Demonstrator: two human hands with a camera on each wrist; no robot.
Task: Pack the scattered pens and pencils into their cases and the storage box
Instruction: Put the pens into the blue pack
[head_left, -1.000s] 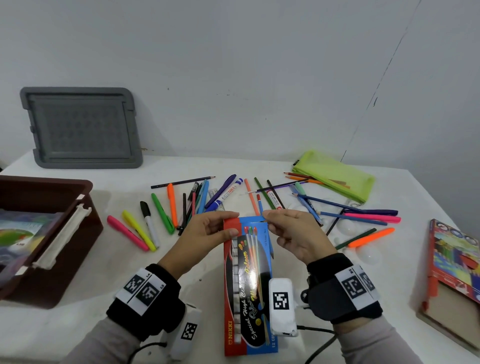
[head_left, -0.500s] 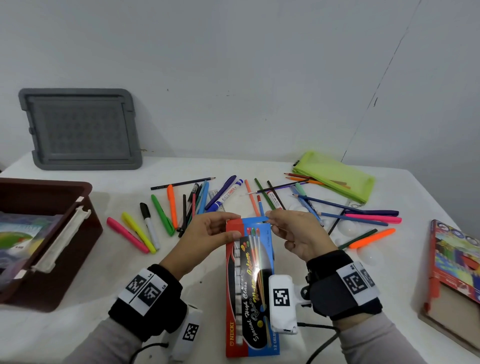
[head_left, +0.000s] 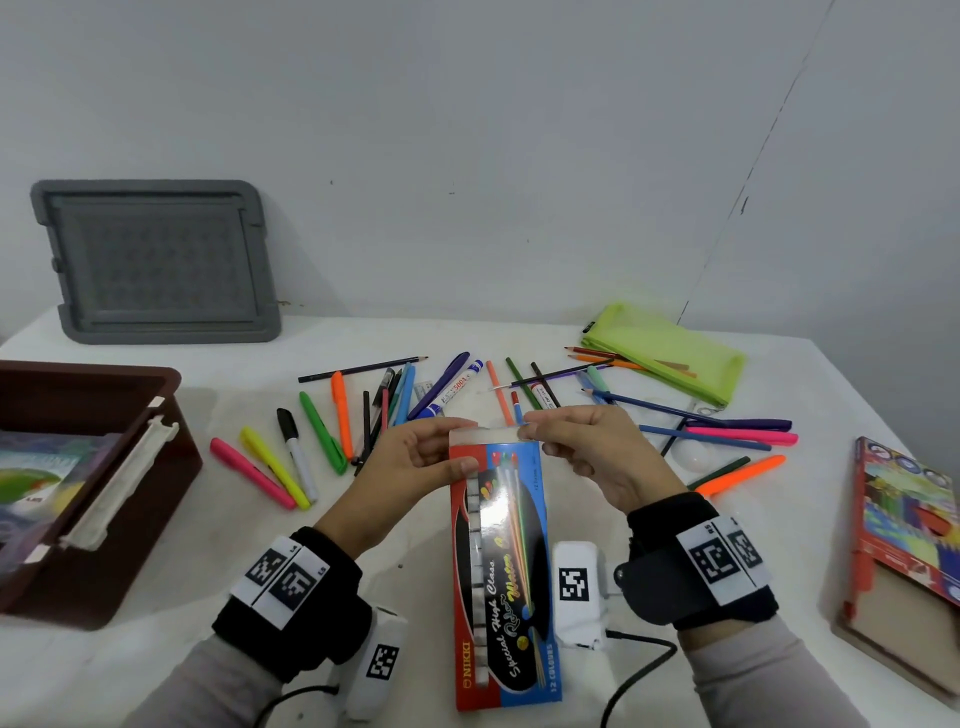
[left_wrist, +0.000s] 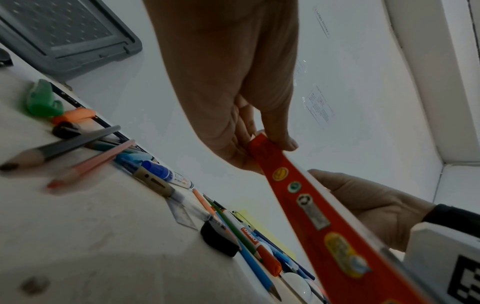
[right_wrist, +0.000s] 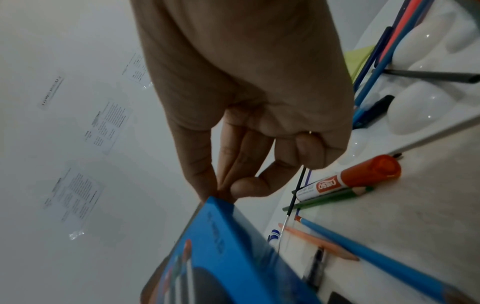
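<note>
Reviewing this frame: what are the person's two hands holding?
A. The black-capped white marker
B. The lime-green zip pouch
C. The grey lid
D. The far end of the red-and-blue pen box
D: the left hand and right hand each pinch a top corner of the red-and-blue pen box, while the lime-green zip pouch lies untouched further back on the table.

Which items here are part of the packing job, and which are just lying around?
In the job:
- NIKKI pen case, held by left hand and right hand
- scattered pens and pencils
- green pouch
- brown storage box
- pencil box

Lying about:
- grey lid
- white domes
</note>
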